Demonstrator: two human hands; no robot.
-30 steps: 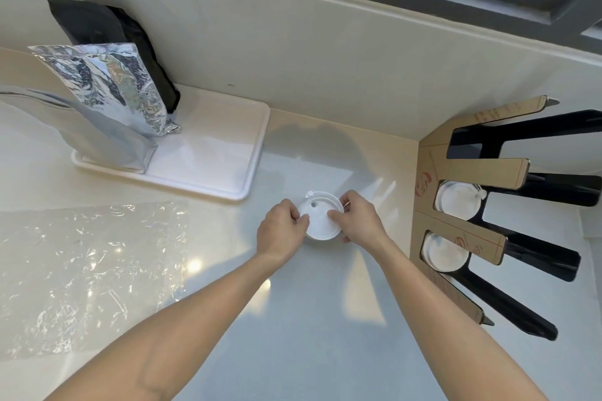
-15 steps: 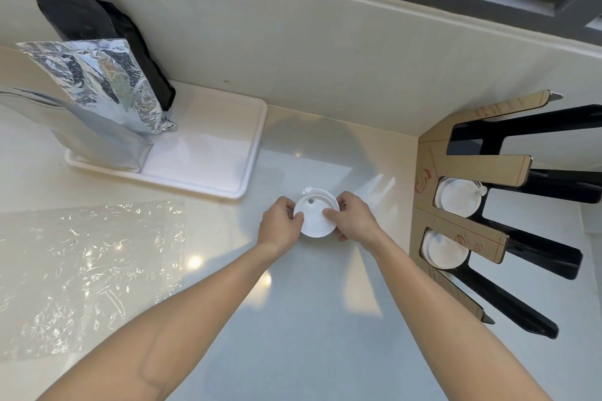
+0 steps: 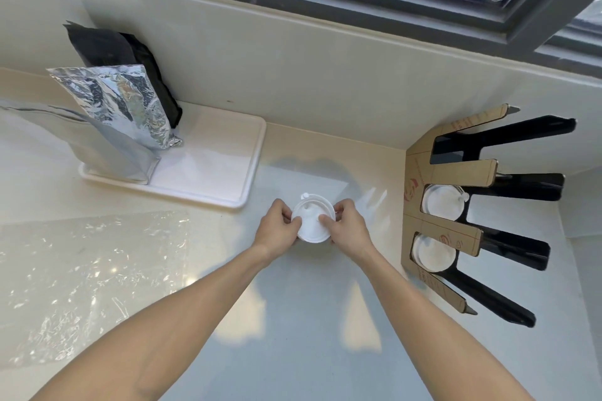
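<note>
A round white plastic cup lid with a small plug tab at its far edge sits in the middle of the pale counter, seemingly on a cup whose body is hidden beneath it. My left hand grips its left rim, thumb on top. My right hand grips the right rim, thumb pressing the top. Both sets of fingers curl round the edge.
A white tray at the back left carries a silver foil bag and a black bag. Clear plastic film lies at the left. A cardboard cup carrier with two lidded cups stands at the right. A wall and window run behind.
Both hands stay on the lid; my thumbs have shifted a little inward on its top. The camera has tilted up, showing more of the window.
</note>
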